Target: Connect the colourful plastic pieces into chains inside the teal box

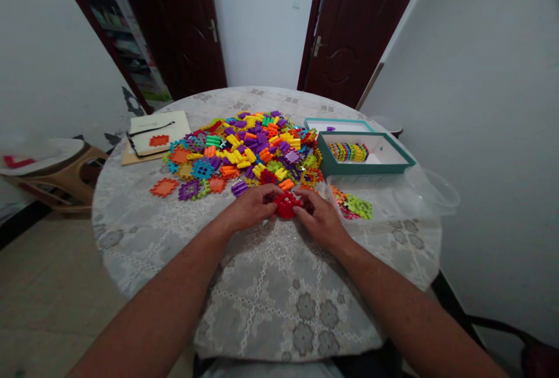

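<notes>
Between my two hands, just above the tablecloth, is a red plastic building piece [286,205] with a notched edge. My left hand [255,206] pinches its left side with thumb and fingers. On the other side my right hand [321,218] grips it, fingers curled behind and thumb in front. Right beyond my hands rises a large heap of colourful plastic building pieces [244,154], mostly flat notched squares and short ribbed tubes in yellow, purple and orange. Another red piece [267,177] lies at the heap's near edge, close to my left fingertips.
A teal-edged box [367,169] at the right holds a row of coloured pieces; its lid [340,123] lies behind. Nearer is a clear plastic tub [393,206] with flat pieces. Glasses [133,148] and an orange square [159,140] rest on a book [174,119] at the left.
</notes>
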A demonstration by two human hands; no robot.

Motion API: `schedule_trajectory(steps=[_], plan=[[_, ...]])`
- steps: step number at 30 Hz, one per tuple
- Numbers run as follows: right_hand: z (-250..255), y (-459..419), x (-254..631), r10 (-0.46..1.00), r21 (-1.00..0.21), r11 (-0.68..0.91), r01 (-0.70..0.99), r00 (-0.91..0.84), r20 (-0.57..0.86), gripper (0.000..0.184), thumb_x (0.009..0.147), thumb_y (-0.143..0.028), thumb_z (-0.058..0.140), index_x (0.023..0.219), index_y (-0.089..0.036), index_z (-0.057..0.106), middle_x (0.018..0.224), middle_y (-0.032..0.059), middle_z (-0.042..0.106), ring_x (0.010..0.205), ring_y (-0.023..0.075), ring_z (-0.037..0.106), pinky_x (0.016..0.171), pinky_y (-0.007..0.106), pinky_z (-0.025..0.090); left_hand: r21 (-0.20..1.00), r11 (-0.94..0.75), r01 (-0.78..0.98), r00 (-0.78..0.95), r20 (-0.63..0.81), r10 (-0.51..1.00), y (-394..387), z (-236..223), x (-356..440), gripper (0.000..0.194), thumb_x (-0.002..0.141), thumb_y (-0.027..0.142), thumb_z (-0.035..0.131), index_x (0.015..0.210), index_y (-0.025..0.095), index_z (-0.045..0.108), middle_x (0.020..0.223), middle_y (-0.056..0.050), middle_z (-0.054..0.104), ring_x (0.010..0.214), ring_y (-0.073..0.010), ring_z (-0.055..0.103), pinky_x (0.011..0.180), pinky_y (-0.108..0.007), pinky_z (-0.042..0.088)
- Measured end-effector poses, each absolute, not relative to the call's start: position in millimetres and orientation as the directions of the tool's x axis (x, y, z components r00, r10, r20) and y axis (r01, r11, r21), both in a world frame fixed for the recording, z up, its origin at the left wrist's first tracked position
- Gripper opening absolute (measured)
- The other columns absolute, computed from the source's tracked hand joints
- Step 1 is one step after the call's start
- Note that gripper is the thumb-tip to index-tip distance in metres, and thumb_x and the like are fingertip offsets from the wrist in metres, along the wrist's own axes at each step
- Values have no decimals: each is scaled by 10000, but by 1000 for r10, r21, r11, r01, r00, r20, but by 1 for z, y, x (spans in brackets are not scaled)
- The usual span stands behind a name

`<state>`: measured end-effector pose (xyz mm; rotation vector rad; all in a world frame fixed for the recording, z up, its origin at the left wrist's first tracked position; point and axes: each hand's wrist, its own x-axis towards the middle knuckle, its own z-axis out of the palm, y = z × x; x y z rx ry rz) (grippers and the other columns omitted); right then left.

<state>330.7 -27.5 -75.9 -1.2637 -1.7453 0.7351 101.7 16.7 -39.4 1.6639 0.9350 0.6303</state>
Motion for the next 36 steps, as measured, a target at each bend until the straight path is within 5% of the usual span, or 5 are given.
schedule_trajectory(steps=[10,16,21,26,36], plan=[[-64,-29,331,925,-750,370,548,-146,350,182,956,-309,666,1101,-214,723,1037,39,669,786,159,627,759,311,503,957,-155,246,707,-68,704,10,-30,98,330,918,252,631,1220,241,764,1072,-50,787,899,-190,705,788,-303,556],[-67,-31,332,970,-871,218,441,-192,146,216,951,-358,696,1120,-225,712,871,1,723,747,167,644,686,279,487,897,-339,284,754,10,657,9,-21,94,340,919,186,630,1229,233,761,1100,-53,779,985,-208,691,888,-330,538],[-68,-31,335,959,-908,242,342,-227,170,217,966,-358,688,1139,-234,727,992,32,766,856,194,699,779,316,536,870,-350,348,645,50,763,13,-33,93,538,890,84,564,1393,241,668,1108,-33,765,1008,-187,690,915,-330,532],[-65,-32,334,932,-816,356,455,-241,271,267,968,-311,677,1225,-255,727,1117,63,759,997,224,693,894,366,529,893,-310,325,615,50,787,12,-41,96,518,917,109,582,1414,242,645,978,-15,743,893,-170,683,815,-302,529],[-69,-30,335,947,-826,302,476,-251,202,249,973,-325,677,1204,-240,713,1014,32,763,879,199,687,804,327,527,924,-277,264,547,93,832,11,-37,100,450,943,134,581,1370,250,662,1121,-34,746,1005,-165,693,889,-311,557]])
